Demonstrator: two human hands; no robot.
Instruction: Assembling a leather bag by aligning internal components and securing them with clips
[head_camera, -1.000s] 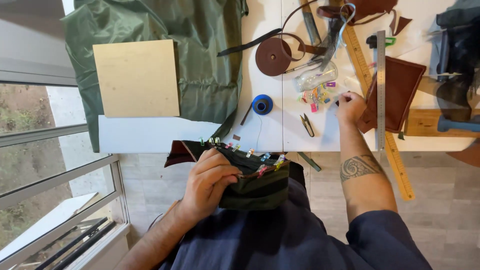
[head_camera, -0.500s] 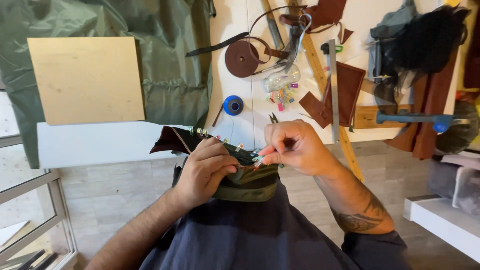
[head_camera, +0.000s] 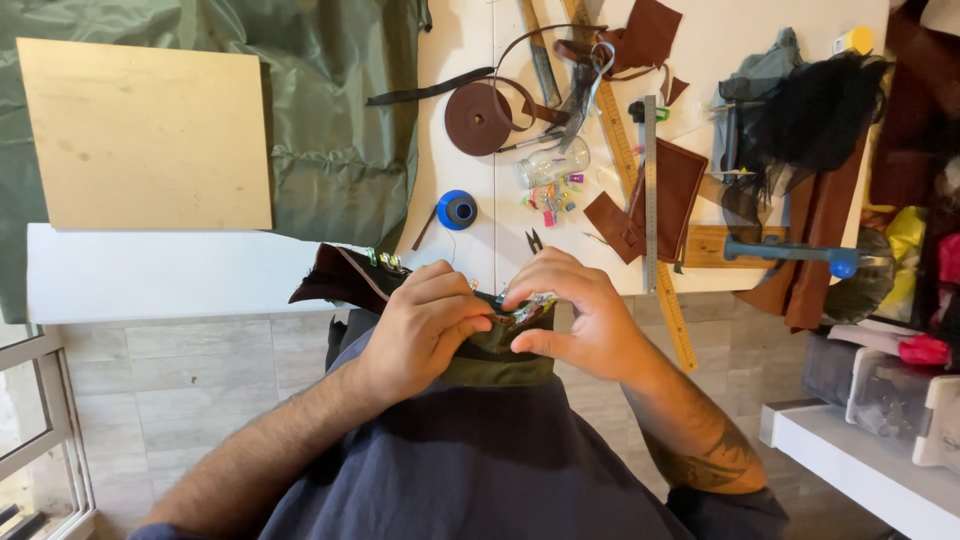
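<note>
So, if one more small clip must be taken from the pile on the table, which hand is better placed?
Probably the right hand: the coloured clips lie on the white table just beyond it. The left hand grips the dark green fabric piece, farther from the pile.

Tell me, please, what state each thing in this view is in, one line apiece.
Left hand: closed on the workpiece edge.
Right hand: pinching the same edge.
Green fabric piece: folded, clipped along its top, held at the table edge.
Brown strap roll: coiled, tail loose.
Blue thread spool: upright on the table.
Clear jar: on its side, small clips spilled beside it.
Wooden board: flat on the green tarp.
</note>
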